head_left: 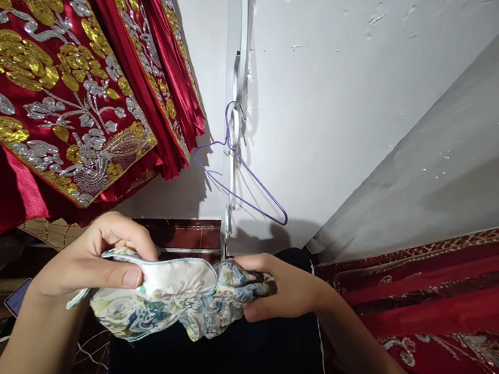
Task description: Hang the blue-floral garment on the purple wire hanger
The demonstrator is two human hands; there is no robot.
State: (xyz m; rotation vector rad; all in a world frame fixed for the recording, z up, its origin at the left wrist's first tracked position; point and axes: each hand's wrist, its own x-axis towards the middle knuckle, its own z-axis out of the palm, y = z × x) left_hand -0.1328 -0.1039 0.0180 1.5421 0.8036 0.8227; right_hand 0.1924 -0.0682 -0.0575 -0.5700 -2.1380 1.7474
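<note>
While both hands (pixel 88 260) (pixel 286 286) grip, floral cloth (pixel 172 303) bunches between.

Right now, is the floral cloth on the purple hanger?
No, the left hand and right hand hold the floral cloth, apart from the purple hanger.

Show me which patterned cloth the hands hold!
The crumpled white cloth with blue patterns, gripped by the left hand and right hand; the upper-left cloth and lower-right cloth are red.
</note>
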